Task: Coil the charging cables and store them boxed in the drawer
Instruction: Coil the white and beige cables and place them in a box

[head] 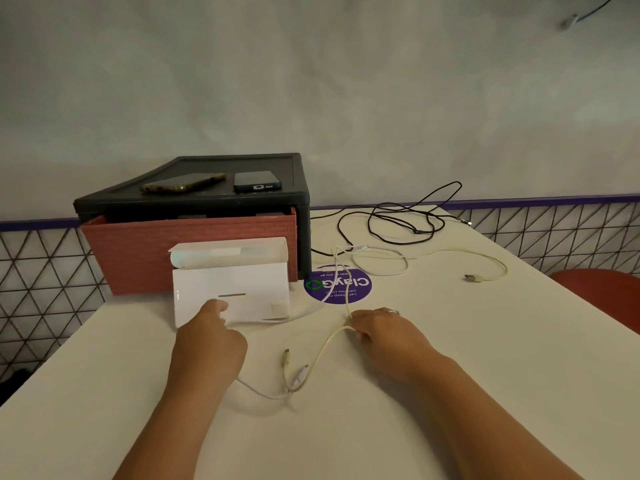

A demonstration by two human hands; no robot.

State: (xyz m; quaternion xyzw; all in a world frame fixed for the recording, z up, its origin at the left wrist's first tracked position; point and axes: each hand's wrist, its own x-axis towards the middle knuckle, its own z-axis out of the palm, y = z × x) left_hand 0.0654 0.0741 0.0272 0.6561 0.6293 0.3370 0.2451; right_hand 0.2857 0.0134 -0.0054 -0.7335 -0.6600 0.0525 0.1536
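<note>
- Hands first: the right hand (pixel 377 332) has its fingers curled round a cream cable (pixel 325 344), pinching it just above the table (pixel 450 358); a ring (pixel 393 311) shows on one finger.
- The left hand (pixel 209 329) lies with bent fingers against the near face of a white box (pixel 232 289); whether it grips the box cannot be told.
- The box stands with its lid flap open, just in front of a brick-patterned red drawer (pixel 190 244) pulled partly out of a black cabinet (pixel 301 216).
- The cream cable runs from the right hand away over a purple round sticker (pixel 360 289) reading "ClayGo", upside down; its smaller lines are too blurred to read.
- A white cable (pixel 266 394) passes under the left wrist.
- A black cable (pixel 417 232) lies loose farther back.
- Two phones (pixel 183 183) (pixel 257 181) rest on the cabinet top.
</note>
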